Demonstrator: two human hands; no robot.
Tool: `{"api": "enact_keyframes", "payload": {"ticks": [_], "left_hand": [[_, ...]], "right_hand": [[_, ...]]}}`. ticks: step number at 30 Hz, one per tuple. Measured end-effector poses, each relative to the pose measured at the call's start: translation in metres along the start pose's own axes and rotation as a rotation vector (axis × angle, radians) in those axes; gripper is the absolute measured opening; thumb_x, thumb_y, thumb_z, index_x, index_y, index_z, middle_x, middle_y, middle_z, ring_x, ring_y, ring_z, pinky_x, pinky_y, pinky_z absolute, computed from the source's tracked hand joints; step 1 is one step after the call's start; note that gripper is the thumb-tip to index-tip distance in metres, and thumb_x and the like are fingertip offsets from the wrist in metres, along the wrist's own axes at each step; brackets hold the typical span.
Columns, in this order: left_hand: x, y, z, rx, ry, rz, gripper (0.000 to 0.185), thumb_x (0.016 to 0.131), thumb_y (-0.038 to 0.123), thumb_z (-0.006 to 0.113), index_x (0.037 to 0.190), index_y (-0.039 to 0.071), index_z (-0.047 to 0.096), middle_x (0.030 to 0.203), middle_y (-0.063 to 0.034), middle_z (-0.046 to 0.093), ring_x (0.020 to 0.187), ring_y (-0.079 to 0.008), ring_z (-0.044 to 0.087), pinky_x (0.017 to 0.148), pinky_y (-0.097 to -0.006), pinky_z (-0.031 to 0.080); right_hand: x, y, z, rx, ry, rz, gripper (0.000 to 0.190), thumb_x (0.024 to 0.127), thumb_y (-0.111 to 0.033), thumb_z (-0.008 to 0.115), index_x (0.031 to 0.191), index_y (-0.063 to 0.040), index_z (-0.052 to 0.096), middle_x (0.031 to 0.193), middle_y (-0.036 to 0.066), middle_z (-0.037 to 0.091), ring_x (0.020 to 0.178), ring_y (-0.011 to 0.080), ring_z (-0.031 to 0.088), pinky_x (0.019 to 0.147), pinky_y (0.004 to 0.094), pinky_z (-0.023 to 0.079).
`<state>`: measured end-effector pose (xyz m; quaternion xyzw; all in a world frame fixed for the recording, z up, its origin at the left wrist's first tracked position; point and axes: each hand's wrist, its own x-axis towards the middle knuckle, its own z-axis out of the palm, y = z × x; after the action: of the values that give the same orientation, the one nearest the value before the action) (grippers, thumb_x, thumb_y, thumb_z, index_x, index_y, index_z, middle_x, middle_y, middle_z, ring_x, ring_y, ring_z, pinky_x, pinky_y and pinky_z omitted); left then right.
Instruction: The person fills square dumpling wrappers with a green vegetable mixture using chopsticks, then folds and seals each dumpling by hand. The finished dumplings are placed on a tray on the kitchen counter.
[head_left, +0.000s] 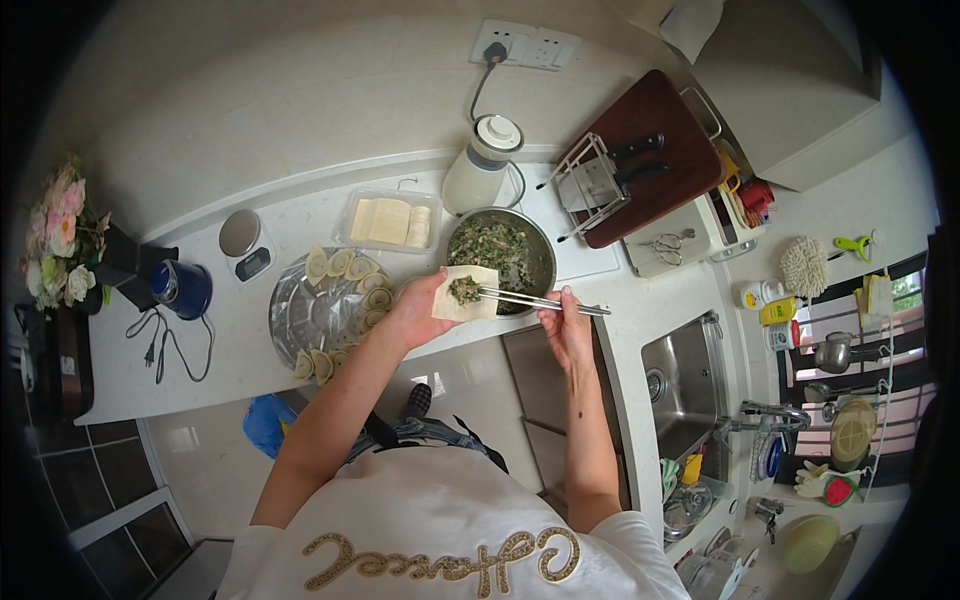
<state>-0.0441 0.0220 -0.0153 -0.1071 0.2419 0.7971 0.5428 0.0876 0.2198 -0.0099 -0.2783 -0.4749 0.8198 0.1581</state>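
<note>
My left hand (424, 311) holds a square dough wrapper (448, 303) flat, with a heap of green filling (464, 289) on it. In my right hand (568, 330) is a pair of metal chopsticks (544, 302), their tips touching the filling. Just beyond the wrapper stands a steel bowl (553, 259) of chopped green filling. A clear plastic box (437, 238) with stacked wrappers (390, 220) is behind my left hand. Left of it, a round tray covered in plastic film (300, 315) bears several folded dumplings (341, 262), partly hidden by my left forearm.
A white kettle-like appliance (476, 176) stands behind the bowl. To its right are a knife rack (596, 187) and a dark red cutting board (660, 150). A digital scale (253, 262) and a blue appliance (182, 289) with a loose cord lie left. The sink (686, 390) is at right.
</note>
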Motion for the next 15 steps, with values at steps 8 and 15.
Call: {"api": "enact_keyframes", "payload": {"ticks": [8,15], "left_hand": [[-0.010,0.003,0.004,0.008,-0.025,-0.019,0.039,0.092,0.026,0.030,0.122,0.002,0.037,0.121,-0.0145,0.045,0.114,-0.0287,0.043,0.098,-0.0458,0.032],[-0.011,0.001,-0.005,0.006,-0.021,0.011,0.039,0.092,0.025,0.032,0.122,0.001,0.038,0.121,-0.0141,0.045,0.114,-0.0286,0.043,0.098,-0.0454,0.033]], "right_hand": [[0.002,-0.012,-0.017,0.142,-0.026,-0.053,0.031,0.090,-0.030,0.045,0.083,-0.001,0.053,0.067,0.009,0.059,0.057,0.0151,0.058,0.053,0.0226,0.049],[0.005,-0.011,-0.014,0.199,0.036,-0.098,0.034,0.090,-0.033,0.043,0.084,-0.001,0.053,0.067,0.009,0.059,0.056,0.0147,0.058,0.054,0.0231,0.049]]}}
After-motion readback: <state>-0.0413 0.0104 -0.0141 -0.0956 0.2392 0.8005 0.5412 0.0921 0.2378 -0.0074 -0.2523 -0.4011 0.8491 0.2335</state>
